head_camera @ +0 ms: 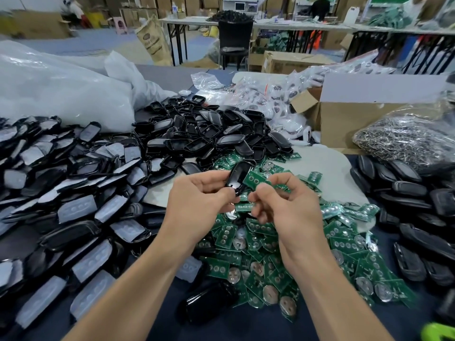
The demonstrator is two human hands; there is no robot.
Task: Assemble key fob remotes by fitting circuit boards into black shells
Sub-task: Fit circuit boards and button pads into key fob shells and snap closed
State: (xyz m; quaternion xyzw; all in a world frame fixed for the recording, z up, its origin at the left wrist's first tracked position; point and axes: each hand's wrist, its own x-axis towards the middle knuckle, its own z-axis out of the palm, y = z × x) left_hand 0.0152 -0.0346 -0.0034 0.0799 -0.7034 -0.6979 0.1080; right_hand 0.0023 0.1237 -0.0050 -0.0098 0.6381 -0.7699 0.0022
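We hold both hands up over the far end of the big heap of green circuit boards. Our L hand has its fingers curled round one shiny black plastic shell, w/ the thumb on its near end. The shell stands nearly upright, its long way pointing up and away from us. Its hollow side seems to face right, but it's too blurry to be sure.

Our R hand pinches the right end of one small green circuit board btw thumb and first finger. Its other fingers are curled in loose w/ nothing in them. The board sits just right of the shell. Its left edge touches the shell's rim or is v. close; we can't tell which. The board is tilted, w/ its long way going across, so it does not line up w/ the shell.

What counts most: the board is on the right side of the shell, and the R hand is the one to move it. We think the board must turn till its long way runs along the shell's, then go left into the hollow. It does not look fitted yet.

Past the heap sits a pile of empty black shells. Left of the heap lie black shells w/ pale rubber pads.
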